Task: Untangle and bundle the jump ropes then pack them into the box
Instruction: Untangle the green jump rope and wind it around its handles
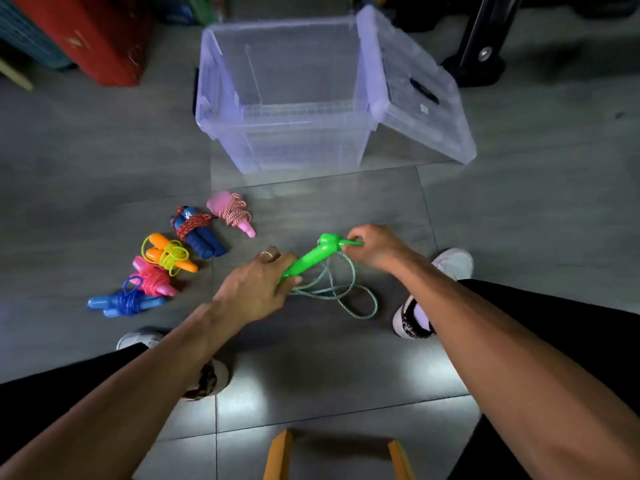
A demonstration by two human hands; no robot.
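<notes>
My left hand (259,285) grips the lower end of the green jump-rope handles (313,256). My right hand (375,247) pinches their upper end. The pale green cord (346,292) hangs in loose loops onto the floor below. Several bundled ropes lie in a row to the left: pink with a red-white cord (230,211), dark blue with a red cord (197,232), orange with a yellow cord (169,254), pink (154,278) and light blue (126,303). The clear plastic box (287,133) stands open beyond them, with nothing inside it.
The box lid (415,95) leans against its right side. A red case (93,36) stands at the far left, a black stand base (478,64) at the far right. My shoes (450,265) flank the rope. An orange stool frame (280,455) is below me.
</notes>
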